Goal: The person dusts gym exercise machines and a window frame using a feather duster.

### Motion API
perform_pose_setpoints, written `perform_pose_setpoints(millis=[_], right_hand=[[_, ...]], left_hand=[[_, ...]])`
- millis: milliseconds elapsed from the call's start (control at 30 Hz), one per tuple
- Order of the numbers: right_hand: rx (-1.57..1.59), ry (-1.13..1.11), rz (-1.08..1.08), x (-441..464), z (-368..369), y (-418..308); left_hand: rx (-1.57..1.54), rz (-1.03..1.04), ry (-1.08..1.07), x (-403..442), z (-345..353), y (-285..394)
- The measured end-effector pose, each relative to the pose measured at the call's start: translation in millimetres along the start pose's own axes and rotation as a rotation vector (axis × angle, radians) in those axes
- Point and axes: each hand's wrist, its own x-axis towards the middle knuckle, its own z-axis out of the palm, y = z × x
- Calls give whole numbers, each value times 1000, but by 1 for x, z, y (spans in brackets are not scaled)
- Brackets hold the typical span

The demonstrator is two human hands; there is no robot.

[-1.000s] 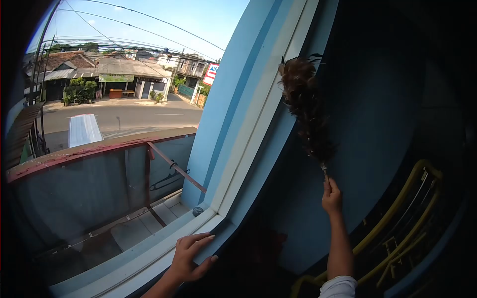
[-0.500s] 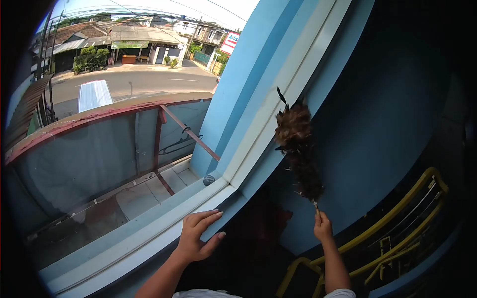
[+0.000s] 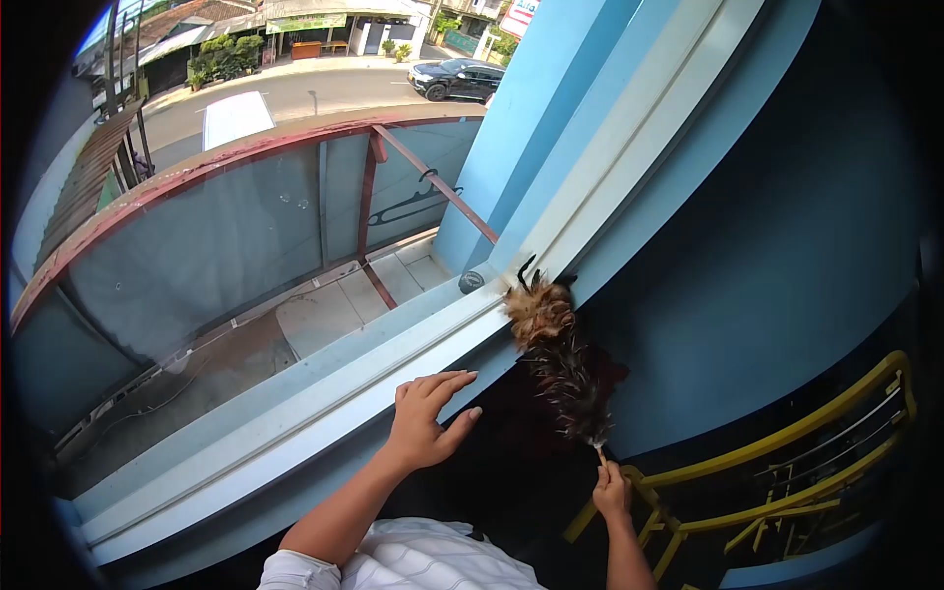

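My right hand (image 3: pixel 614 492) is wrapped round the thin handle of a brown feather duster (image 3: pixel 570 379). The duster tilts up and to the left, and its lighter, fluffy tip lies against the lower corner of the white window frame (image 3: pixel 393 372). My left hand (image 3: pixel 433 418) is beside the inner sill, its fingers stretched out and thumb apart, holding nothing. Whether its fingertips touch the frame I cannot tell. A small round dark object (image 3: pixel 471 282) sits on the outer ledge near the corner.
Blue wall (image 3: pixel 728 295) rises on the right, with a yellow metal frame (image 3: pixel 787 452) low beside it. Outside the window are a tiled ledge (image 3: pixel 339 305), a red-edged panel (image 3: pixel 226 246) and a diagonal brace (image 3: pixel 438 182). A dark car (image 3: pixel 457 79) is on the road beyond.
The duster has moved down the window frame to its lower corner, my right hand lowering with it. My left hand stays spread near the sill. The view has shifted, and a car has appeared outside.
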Motion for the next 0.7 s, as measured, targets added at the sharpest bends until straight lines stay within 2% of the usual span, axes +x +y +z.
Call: perform_pose_setpoints(millis=[33,100,133,233,300,367,433,567,633,700], right_hand=[[-30,-9,18,-8,-6,-5],[94,202,-130,5,-15,-16],[170,230,-116,17,-23,-33],[86,83,34,27,-28,-47],[-165,-183,75,17,-24,-47],[-126,-207,178,-13,-20,-41],[-170,-112,261,-35,-32,-45],[-5,-23,187,-38,-40,-78],[2,-46,215,-26,-39,-91],[164,-164,428,-17,-40,-97]], left_hand=[[25,-24,-32,-3,0,-3],[16,-45,-87,-3,4,-6],[15,-42,-85,-4,8,-6],[-38,-34,-107,-8,17,-1],[26,-3,-119,-11,14,-2],[18,-16,-116,-17,7,-9],[14,-40,-107,-23,2,-12],[-14,-67,-133,-24,7,-15],[-43,-60,-144,-25,13,-12],[-53,-52,-145,-23,14,-7]])
